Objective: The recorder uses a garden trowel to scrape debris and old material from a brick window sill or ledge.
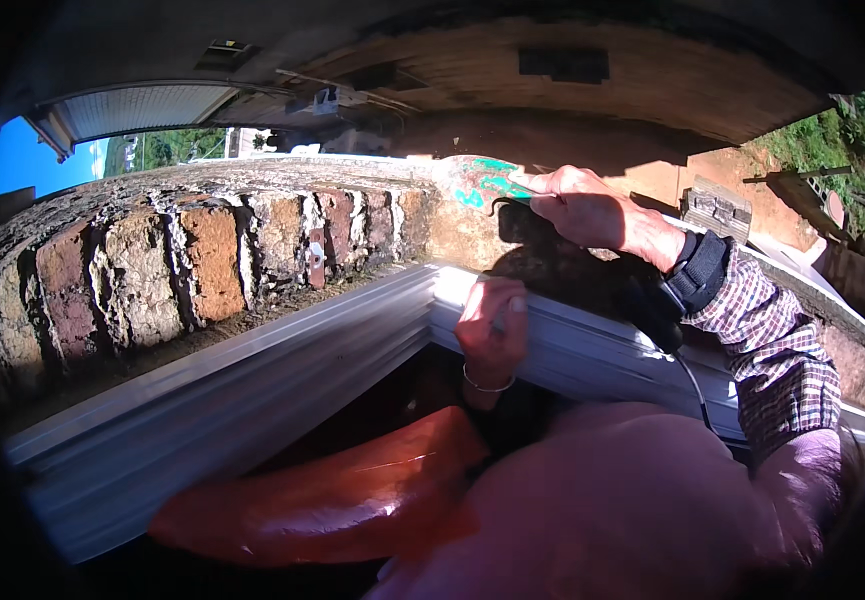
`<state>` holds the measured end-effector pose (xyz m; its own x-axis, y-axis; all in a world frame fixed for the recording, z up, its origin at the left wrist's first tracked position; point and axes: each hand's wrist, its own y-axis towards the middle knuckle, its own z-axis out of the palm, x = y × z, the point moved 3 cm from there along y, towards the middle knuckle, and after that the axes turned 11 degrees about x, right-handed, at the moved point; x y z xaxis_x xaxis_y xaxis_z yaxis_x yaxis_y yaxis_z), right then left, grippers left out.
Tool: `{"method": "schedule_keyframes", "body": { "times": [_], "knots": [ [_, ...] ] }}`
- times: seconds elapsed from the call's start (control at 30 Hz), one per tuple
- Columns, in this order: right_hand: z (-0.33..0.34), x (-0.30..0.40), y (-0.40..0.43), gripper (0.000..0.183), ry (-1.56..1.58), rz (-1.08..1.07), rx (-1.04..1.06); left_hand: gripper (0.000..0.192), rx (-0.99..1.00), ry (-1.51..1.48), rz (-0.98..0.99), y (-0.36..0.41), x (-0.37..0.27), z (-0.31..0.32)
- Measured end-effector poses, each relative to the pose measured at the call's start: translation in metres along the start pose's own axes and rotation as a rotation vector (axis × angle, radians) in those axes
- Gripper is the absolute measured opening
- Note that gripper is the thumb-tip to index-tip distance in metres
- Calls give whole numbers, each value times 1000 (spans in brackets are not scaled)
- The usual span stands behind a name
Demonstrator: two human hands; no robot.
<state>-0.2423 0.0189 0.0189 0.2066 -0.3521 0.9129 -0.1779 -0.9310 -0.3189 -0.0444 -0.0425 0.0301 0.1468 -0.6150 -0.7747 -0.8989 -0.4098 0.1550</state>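
Observation:
Above the frame's corner, my right hand reaches to the outer ledge, its forefinger extended and its other fingers curled. It holds a flat, rounded piece with patchy green coating against the ledge; its exact kind is unclear. A dark, hook-shaped edge shows beneath that piece. Lower down, my left hand is curled over the white metal window frame, close to the corner; a thin bangle circles its wrist. My right wrist has a black strap, with a checked sleeve behind it. A black device with a cable hangs near the wrist.
A rough brick wall edge runs along the left side of the frame. A small metal bracket stands against the bricks. Inside, a shiny orange-red covering lies below. Concrete blocks and greenery are outside, far below at right.

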Motion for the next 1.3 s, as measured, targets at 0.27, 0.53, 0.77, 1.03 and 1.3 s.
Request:
{"method": "schedule_keyframes", "body": {
  "times": [0.27,0.53,0.77,1.03,1.3],
  "knots": [
    [-9,-18,-25,37,-71,-277,89,27,286,259,49,-8,3,14],
    [-28,-38,-21,25,-36,-138,85,29,333,177,-32,-5,5,19],
    [-16,-28,-2,30,344,-109,265,26,373,292,8,1,4,24],
    [-23,-28,-6,33,89,-53,226,25,354,342,46,2,2,24],
    [-25,-36,-12,27,318,-281,279,24,327,292,24,3,-1,25]
  ]
}}
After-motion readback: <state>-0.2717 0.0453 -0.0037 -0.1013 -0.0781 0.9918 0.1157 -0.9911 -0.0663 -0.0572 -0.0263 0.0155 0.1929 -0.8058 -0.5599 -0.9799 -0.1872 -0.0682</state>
